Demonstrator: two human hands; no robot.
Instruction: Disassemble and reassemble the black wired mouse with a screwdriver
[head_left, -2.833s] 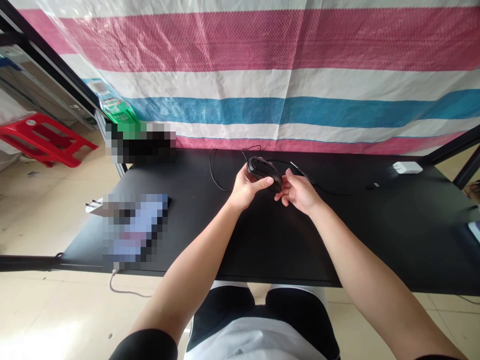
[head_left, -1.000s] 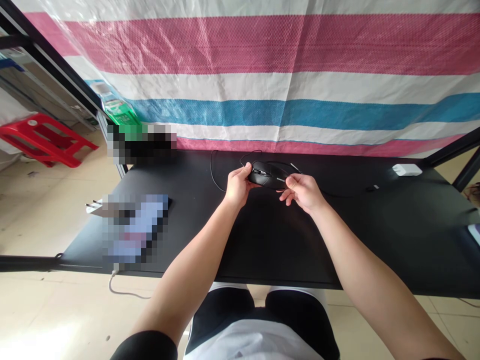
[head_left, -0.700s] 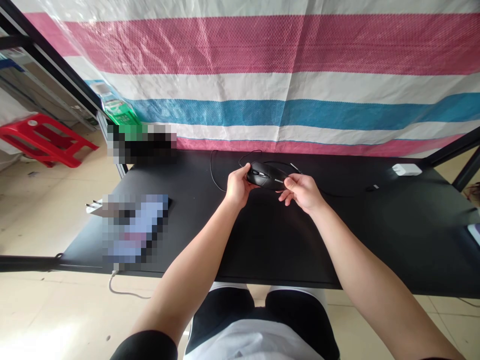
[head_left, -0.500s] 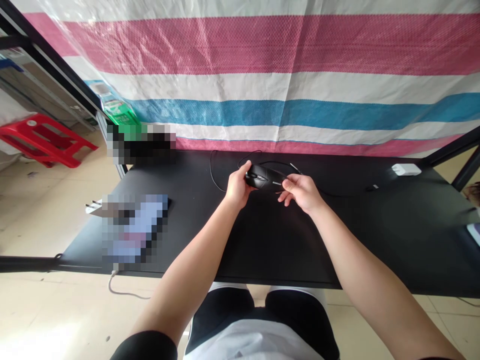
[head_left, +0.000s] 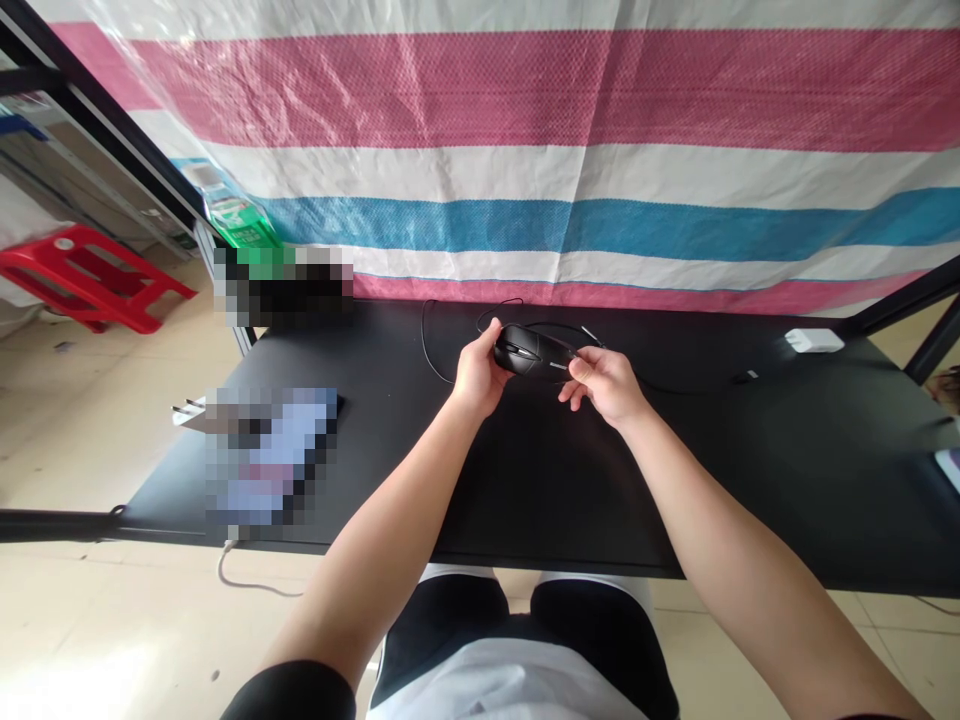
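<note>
While in both hands [head_left: 478,374] [head_left: 610,386], a black mouse [head_left: 531,352].

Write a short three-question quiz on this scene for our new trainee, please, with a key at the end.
1. True or false: the left hand and the right hand both touch the black mouse.
2. What colour is the plastic stool on the floor? A blue, B red, C green.
3. Fill in: the scroll wheel is nearer the ____ hand.

Key: 1 true; 2 B; 3 left.
</note>
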